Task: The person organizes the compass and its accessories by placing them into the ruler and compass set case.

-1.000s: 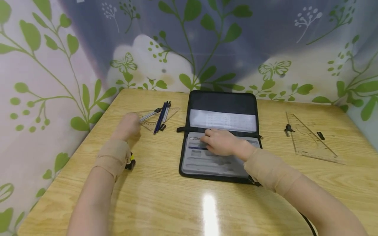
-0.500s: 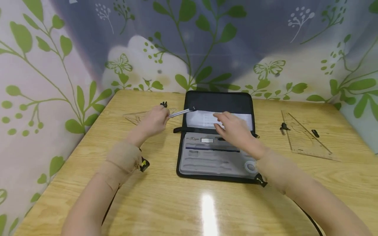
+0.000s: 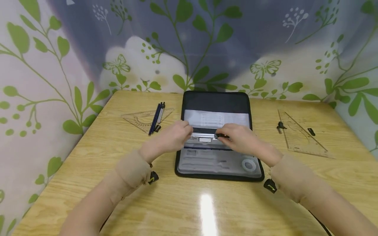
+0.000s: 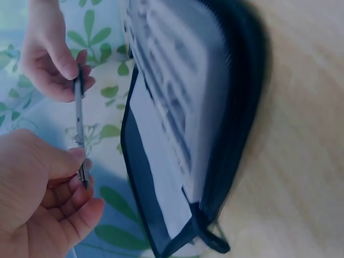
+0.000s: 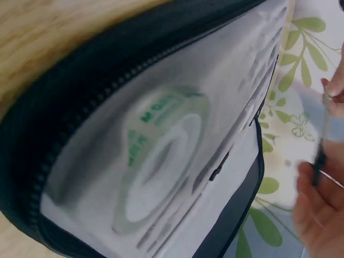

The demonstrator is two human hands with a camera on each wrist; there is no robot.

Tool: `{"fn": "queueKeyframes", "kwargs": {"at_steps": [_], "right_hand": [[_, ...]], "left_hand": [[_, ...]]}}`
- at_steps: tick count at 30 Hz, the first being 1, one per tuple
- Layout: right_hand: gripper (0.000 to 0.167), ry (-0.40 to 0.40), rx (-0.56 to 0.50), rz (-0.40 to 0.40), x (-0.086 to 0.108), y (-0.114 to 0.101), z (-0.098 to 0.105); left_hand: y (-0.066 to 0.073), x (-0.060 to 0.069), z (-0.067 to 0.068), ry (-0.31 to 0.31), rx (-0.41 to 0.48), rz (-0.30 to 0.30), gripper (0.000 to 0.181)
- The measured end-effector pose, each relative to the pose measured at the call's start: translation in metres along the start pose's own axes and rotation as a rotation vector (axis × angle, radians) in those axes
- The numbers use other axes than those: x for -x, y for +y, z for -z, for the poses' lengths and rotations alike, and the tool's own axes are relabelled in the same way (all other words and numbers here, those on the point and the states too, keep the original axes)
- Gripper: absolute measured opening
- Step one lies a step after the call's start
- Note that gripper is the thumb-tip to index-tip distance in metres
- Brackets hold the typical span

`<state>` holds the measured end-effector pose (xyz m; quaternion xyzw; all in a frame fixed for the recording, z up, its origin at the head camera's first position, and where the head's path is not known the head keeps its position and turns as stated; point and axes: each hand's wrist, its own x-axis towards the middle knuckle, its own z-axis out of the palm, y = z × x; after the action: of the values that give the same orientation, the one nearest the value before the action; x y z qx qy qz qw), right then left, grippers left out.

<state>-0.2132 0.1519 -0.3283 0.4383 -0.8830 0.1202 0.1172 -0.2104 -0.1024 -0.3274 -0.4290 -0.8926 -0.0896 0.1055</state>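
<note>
Both hands hold a silver compass with a black head, level above the upper part of a zip case. My left hand pinches the leg end between thumb and fingers, also clear in the left wrist view, where the compass spans the two hands. At the black head, my right hand grips with thumb and fingers. The case lies unfolded, its grey moulded insert facing up. In the insert sit a roll of tape, a small white block and a dark blue pencil, partly hidden.
On the left lie a clear protractor triangle, dark blue pencils, another silver drawing tool and a small black sharpener. To the right are a clear set square, a black fitting and a small black piece.
My left hand has carried the compass from the left pile rightward to above the case. My right hand left the insert, rose, and now grips the compass head.
</note>
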Motion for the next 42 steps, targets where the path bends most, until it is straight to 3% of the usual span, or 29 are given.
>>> {"fn": "queueKeyframes", "kwargs": {"at_steps": [4, 8, 13, 22, 26, 36, 42], "right_hand": [[0.014, -0.158, -0.067, -0.003, 0.001, -0.004, -0.001], [0.012, -0.219, -0.110, 0.031, 0.003, -0.007, -0.001], [0.014, -0.234, -0.128, 0.013, 0.009, -0.010, -0.006], [0.011, -0.274, -0.173, -0.039, 0.017, -0.018, -0.011], [0.009, -0.263, -0.167, -0.047, 0.020, -0.020, -0.011], [0.006, -0.181, -0.145, -0.007, 0.028, -0.023, -0.020], [0.007, -0.179, -0.149, -0.002, 0.028, -0.023, -0.020]], "left_hand": [[0.007, 0.006, -0.007, -0.077, 0.036, -0.008, 0.005], [0.009, 0.012, -0.015, -0.075, 0.065, -0.032, 0.004], [0.007, 0.020, -0.024, -0.053, 0.130, -0.032, 0.009], [0.009, 0.027, -0.026, -0.195, 0.273, 0.044, 0.010], [0.012, 0.028, -0.024, -0.225, 0.301, 0.061, 0.012], [0.016, 0.031, -0.024, -0.203, 0.307, 0.044, 0.013], [0.015, 0.031, -0.025, -0.170, 0.298, 0.049, 0.014]]}}
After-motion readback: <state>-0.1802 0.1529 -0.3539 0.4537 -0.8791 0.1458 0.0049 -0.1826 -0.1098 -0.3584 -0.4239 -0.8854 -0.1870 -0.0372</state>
